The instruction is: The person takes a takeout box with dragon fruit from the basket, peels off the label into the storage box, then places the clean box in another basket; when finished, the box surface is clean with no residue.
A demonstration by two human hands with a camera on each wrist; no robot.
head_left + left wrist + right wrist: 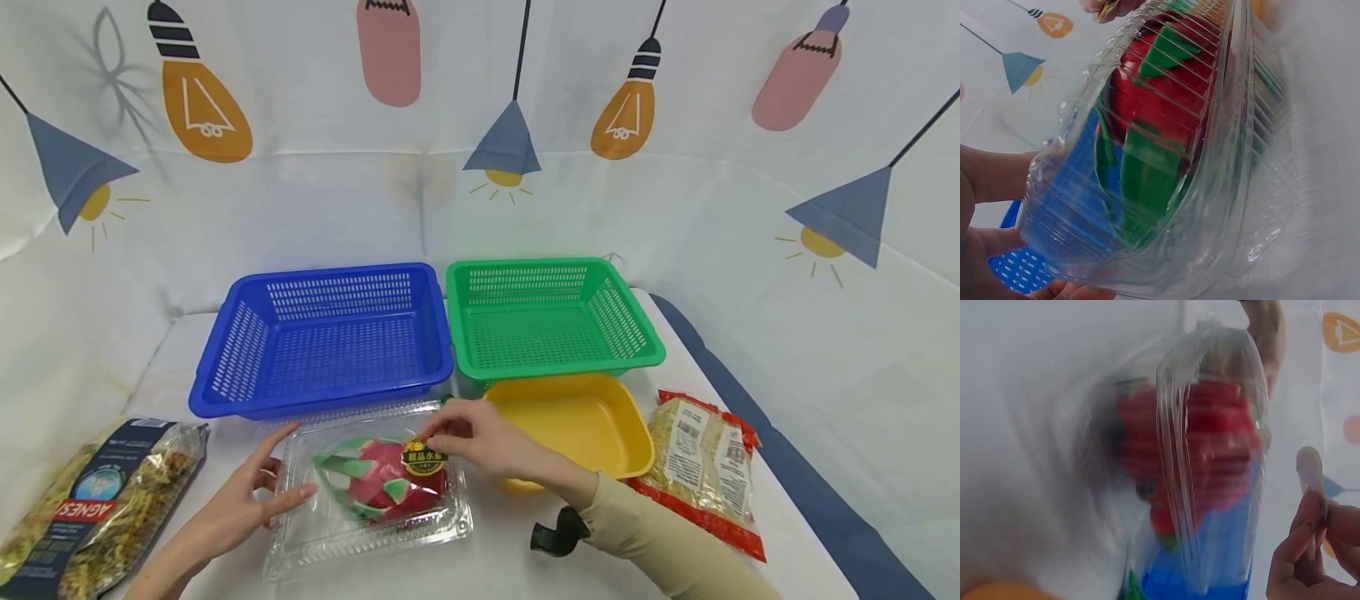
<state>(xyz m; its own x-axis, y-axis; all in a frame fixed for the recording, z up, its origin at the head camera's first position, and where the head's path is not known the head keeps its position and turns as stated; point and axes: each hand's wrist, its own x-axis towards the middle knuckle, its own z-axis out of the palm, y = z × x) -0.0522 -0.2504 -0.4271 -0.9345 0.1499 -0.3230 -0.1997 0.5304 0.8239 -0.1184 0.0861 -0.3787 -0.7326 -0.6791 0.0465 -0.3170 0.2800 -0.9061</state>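
Note:
A clear plastic clamshell box (315, 533) lies on the white table in the head view. Inside it is a red dragon fruit (375, 483) with green scales. My left hand (243, 496) rests at the box's left end, fingers spread and fairly straight, fingertips touching the plastic. Between thumb and fingers my right hand (491, 442) pinches a black-and-gold label (425, 458) above the lid's right part. The right wrist view shows the pinching fingers (1300, 550) and the label's pale back (1310, 465) beside the box. Whether the label touches the lid, I cannot tell.
Behind the box stand a blue basket (341, 392) and a green basket (555, 362). A yellow tray (570, 425) sits right of the box, beside a red-edged bag (701, 467). At far left lies a pasta bag (97, 508). The white table's right edge borders dark blue fabric.

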